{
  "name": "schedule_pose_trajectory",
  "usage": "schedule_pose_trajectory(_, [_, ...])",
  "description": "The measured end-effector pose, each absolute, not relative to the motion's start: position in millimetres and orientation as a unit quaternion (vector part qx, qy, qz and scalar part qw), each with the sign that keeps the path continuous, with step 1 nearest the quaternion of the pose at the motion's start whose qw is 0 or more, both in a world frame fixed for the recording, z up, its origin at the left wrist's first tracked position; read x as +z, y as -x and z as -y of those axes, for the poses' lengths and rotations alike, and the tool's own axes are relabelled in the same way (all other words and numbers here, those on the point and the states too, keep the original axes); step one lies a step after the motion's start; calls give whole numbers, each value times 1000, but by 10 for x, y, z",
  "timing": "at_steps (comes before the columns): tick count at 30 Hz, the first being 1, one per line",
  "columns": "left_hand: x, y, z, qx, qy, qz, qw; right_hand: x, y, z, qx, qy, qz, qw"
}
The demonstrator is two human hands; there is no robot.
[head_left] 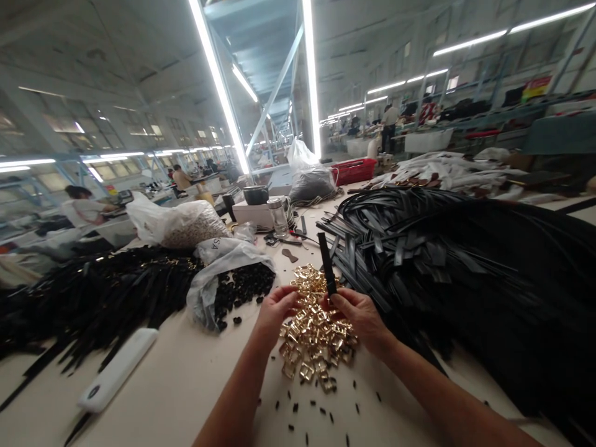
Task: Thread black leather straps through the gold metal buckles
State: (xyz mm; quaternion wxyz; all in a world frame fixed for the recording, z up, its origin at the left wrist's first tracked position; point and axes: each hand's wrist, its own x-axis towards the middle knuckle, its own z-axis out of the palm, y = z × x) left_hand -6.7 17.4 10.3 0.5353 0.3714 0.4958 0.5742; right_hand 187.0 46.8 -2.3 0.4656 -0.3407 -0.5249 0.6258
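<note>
The right hand (365, 318) is pinching the black strap (326, 264) low, good for steady work. The left hand (274, 311) is curling, almost closed; I can't tell if it's holding anything.

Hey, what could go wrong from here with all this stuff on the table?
The loose gold buckles lie between the left hand and right hand; a bump might scatter them among the small black bits. The plastic bag gapes open, so a nudge could spill more black pieces. The heaped black straps might slide into the buckles.
</note>
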Motion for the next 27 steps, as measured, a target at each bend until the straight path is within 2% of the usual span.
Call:
schedule_pose_trajectory(3, [142,283,-200,602,-358,-519,490,-16,-1879,-469,625,343,537,451])
schedule_pose_trajectory(5, [178,402,-189,574,-406,-550,451,-22,-1875,-474,614,345,549,450])
schedule_pose_trajectory(10, [297,599,-83,353,-621,-614,335,17,-1882,-494,583,340,577,460])
schedule_pose_trajectory(14, [265,659,24,203,-705,-634,246,45,-1898,-500,562,346,595,459])
schedule_pose_trajectory(20, [89,798,-23,188,-672,-699,159,-40,-1887,-514,561,348,606,443])
schedule_pose_trajectory(27, [112,1251,-155,167,-587,-791,42,-58,-1903,-546,548,351,614,447])
